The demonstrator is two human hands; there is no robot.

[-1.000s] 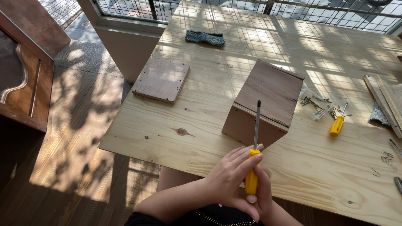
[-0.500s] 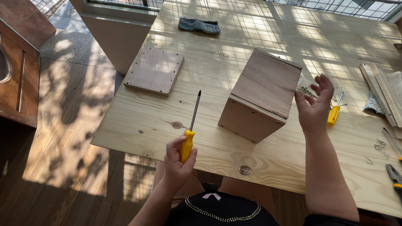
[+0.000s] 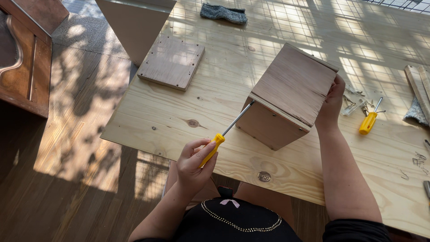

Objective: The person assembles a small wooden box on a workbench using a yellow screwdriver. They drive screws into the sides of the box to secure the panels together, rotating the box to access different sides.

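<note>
A plywood box (image 3: 289, 94) stands tilted on the pale wooden table (image 3: 224, 134). My left hand (image 3: 195, 163) grips the yellow handle of a screwdriver (image 3: 224, 134); its metal tip touches the upper left corner of the box's near face. My right hand (image 3: 331, 104) grips the box's right side edge. The near face shows several small screw holes.
A square plywood panel (image 3: 171, 62) lies at the table's left. A second yellow screwdriver (image 3: 370, 120) and loose screws (image 3: 354, 105) lie right of the box. A grey cloth (image 3: 223, 13) is at the far edge, wood strips (image 3: 419, 87) at the right. Dark wooden furniture (image 3: 27, 62) stands on the floor at left.
My right hand has moved from the air onto the box's right side. My left hand has swung the screwdriver to the right, bringing its tip to the box's near face.
</note>
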